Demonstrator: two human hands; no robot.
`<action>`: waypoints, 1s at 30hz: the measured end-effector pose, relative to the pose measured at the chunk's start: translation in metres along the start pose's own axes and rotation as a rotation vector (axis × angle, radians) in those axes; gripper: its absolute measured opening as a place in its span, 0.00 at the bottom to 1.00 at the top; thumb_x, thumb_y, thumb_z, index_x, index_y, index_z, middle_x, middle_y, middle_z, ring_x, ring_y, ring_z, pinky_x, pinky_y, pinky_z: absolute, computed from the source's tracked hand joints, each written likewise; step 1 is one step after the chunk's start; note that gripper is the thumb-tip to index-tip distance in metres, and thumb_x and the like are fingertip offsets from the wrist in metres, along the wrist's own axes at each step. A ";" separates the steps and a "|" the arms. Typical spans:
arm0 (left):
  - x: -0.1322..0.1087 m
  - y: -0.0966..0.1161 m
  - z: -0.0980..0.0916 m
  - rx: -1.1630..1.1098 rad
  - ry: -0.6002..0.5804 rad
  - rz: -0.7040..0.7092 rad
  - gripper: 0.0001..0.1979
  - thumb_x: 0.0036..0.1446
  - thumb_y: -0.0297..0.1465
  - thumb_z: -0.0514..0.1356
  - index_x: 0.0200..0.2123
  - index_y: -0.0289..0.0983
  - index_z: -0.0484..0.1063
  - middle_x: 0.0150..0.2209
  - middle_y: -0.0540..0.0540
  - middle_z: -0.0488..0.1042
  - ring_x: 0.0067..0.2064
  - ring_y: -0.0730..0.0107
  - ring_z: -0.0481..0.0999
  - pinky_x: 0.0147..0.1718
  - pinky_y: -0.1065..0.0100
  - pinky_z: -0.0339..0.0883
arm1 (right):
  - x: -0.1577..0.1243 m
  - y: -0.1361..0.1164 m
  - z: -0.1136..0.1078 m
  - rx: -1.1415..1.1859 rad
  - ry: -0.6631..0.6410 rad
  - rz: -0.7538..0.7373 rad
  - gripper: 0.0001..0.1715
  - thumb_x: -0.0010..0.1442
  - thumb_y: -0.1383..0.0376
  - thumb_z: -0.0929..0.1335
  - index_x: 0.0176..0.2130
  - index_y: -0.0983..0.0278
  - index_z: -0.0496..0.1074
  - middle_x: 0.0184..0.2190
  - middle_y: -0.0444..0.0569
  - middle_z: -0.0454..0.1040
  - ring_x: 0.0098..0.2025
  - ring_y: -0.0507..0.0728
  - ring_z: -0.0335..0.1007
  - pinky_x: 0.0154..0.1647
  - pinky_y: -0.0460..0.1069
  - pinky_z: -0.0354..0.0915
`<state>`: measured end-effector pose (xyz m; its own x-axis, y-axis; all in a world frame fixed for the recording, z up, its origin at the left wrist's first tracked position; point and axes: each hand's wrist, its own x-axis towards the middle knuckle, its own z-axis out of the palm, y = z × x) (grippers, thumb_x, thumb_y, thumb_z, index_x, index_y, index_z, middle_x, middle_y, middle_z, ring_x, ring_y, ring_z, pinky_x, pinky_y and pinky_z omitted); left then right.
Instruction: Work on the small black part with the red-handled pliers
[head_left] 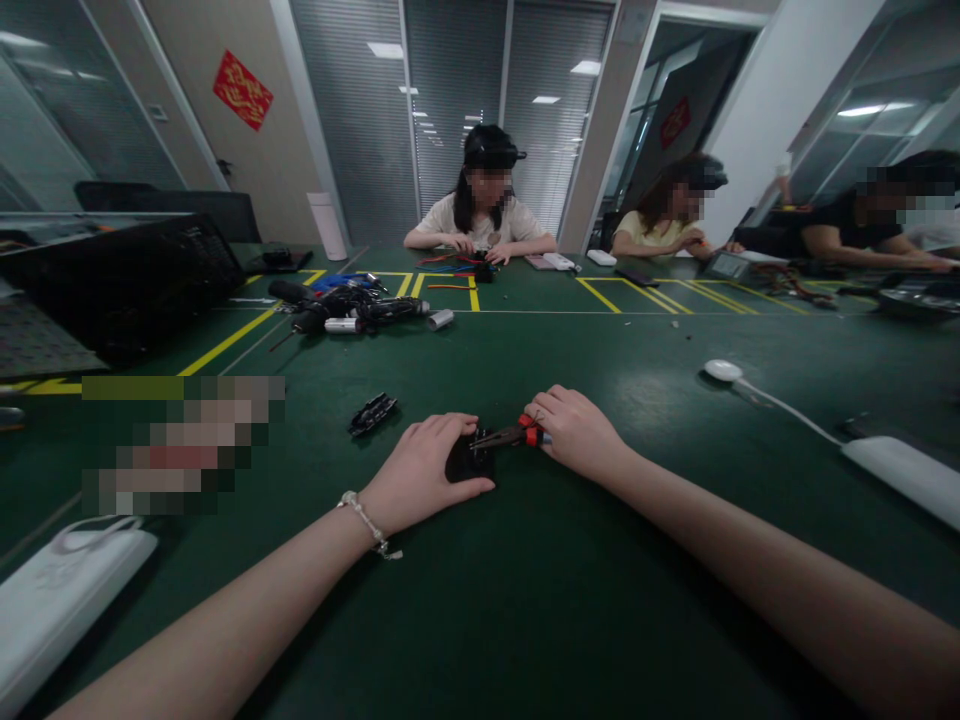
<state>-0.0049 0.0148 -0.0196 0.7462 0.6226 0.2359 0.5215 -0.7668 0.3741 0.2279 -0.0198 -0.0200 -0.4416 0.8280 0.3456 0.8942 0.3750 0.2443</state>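
Your right grip (574, 430) works red-handled pliers (506, 437) at a small black piece (480, 472) that your left grip (420, 465) steadies on the worktop (600, 590).
The black piece sits in front of you, between your two grips; your left one grasps it, fingers along the far edge and thumb along the near one. Your right is clenched around the plier handles, and the long tips point left, over the piece's top; you cannot tell whether they touch it. A second black part (373, 414) lies apart, beyond your left wrist with its bracelet (364, 517). Farther off sits a cable heap (360, 305), and to the right a white disc (724, 371) on a cord. Across from you, a person (487, 220) handles coloured wires (454, 264).
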 end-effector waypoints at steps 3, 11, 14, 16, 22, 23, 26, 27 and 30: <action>0.000 0.000 0.000 0.013 0.005 0.006 0.29 0.45 0.50 0.57 0.46 0.40 0.60 0.52 0.46 0.60 0.51 0.58 0.61 0.48 0.57 0.55 | 0.000 0.000 -0.001 -0.005 -0.009 0.007 0.14 0.48 0.70 0.64 0.38 0.68 0.67 0.34 0.51 0.68 0.35 0.56 0.56 0.34 0.48 0.53; 0.001 -0.002 0.002 0.008 0.009 -0.012 0.28 0.45 0.49 0.57 0.47 0.41 0.59 0.47 0.46 0.65 0.48 0.59 0.64 0.46 0.58 0.58 | -0.001 0.001 -0.001 -0.006 -0.011 0.017 0.13 0.48 0.69 0.64 0.37 0.68 0.67 0.34 0.51 0.67 0.35 0.56 0.56 0.33 0.48 0.53; 0.001 -0.002 0.002 0.007 0.014 -0.007 0.28 0.45 0.49 0.58 0.47 0.40 0.59 0.46 0.46 0.65 0.48 0.58 0.64 0.46 0.58 0.57 | -0.001 0.001 0.000 0.003 -0.007 0.006 0.14 0.47 0.69 0.64 0.38 0.68 0.67 0.34 0.51 0.67 0.35 0.56 0.56 0.33 0.48 0.53; 0.001 -0.001 0.002 0.007 0.018 -0.004 0.28 0.45 0.49 0.58 0.47 0.40 0.59 0.46 0.46 0.65 0.48 0.58 0.63 0.46 0.58 0.57 | -0.001 0.002 0.000 0.008 -0.006 0.001 0.14 0.47 0.69 0.65 0.38 0.68 0.67 0.34 0.51 0.67 0.35 0.56 0.56 0.34 0.48 0.53; 0.001 0.001 0.001 0.000 0.012 -0.017 0.29 0.46 0.50 0.56 0.47 0.40 0.59 0.46 0.46 0.65 0.48 0.58 0.63 0.46 0.58 0.57 | -0.001 0.002 0.001 0.004 -0.007 0.010 0.14 0.47 0.70 0.64 0.37 0.68 0.67 0.34 0.51 0.67 0.35 0.56 0.56 0.33 0.48 0.53; 0.000 0.001 0.001 -0.001 0.011 -0.019 0.28 0.46 0.50 0.56 0.47 0.40 0.60 0.47 0.46 0.65 0.48 0.58 0.63 0.46 0.58 0.57 | -0.001 0.002 0.001 0.005 -0.006 0.014 0.14 0.47 0.70 0.64 0.38 0.68 0.67 0.34 0.51 0.67 0.35 0.56 0.56 0.34 0.48 0.53; 0.000 0.000 0.001 -0.004 0.011 -0.018 0.28 0.46 0.50 0.56 0.47 0.40 0.59 0.47 0.46 0.64 0.49 0.58 0.63 0.46 0.58 0.57 | -0.002 0.002 0.001 0.012 -0.011 0.019 0.14 0.47 0.70 0.64 0.37 0.68 0.67 0.34 0.51 0.68 0.35 0.56 0.56 0.34 0.48 0.53; 0.000 0.000 0.001 -0.005 0.012 -0.016 0.29 0.46 0.50 0.56 0.47 0.40 0.59 0.48 0.46 0.64 0.49 0.57 0.63 0.46 0.57 0.57 | -0.002 0.002 0.000 0.013 -0.013 0.021 0.14 0.47 0.70 0.64 0.37 0.68 0.67 0.33 0.51 0.68 0.35 0.56 0.56 0.33 0.48 0.53; 0.000 -0.001 0.002 -0.005 0.017 -0.009 0.29 0.46 0.51 0.56 0.47 0.40 0.59 0.47 0.46 0.64 0.49 0.57 0.63 0.46 0.58 0.57 | -0.001 0.001 -0.001 0.010 -0.019 0.019 0.14 0.47 0.70 0.64 0.37 0.67 0.67 0.34 0.51 0.68 0.35 0.56 0.57 0.33 0.48 0.54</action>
<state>-0.0040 0.0154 -0.0220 0.7342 0.6322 0.2474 0.5262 -0.7602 0.3811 0.2291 -0.0209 -0.0190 -0.4231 0.8429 0.3325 0.9032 0.3631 0.2287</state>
